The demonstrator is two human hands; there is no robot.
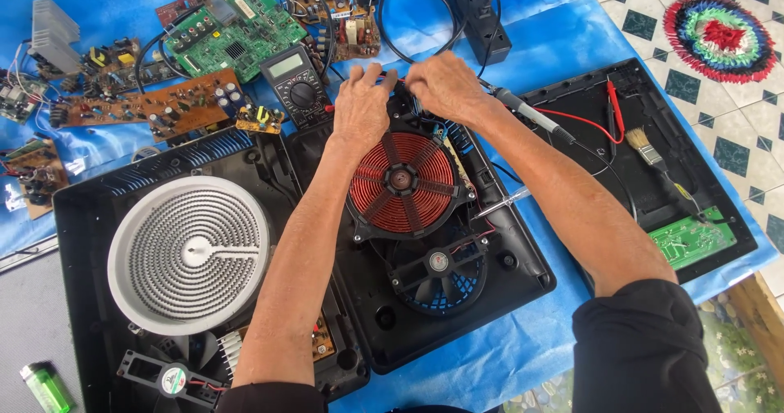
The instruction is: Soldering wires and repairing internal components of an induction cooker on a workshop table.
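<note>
Both hands reach over an opened black induction cooker base (523,278) lying on a blue sheet. My left hand (361,107) rests palm down at the far edge of its red copper coil (402,180), fingers curled near the wiring. My right hand (441,84) is beside it, fingers bent down onto the same spot behind the coil. What the fingertips pinch is hidden. Below the coil sits a blue cooling fan (439,270).
A second open cooker with a white ring heater (189,254) lies left. A multimeter (296,82), several circuit boards (233,29), a soldering iron (523,111), a screwdriver (502,203), a brush (645,148), a black cover plate (678,209) and a green lighter (45,387) surround it.
</note>
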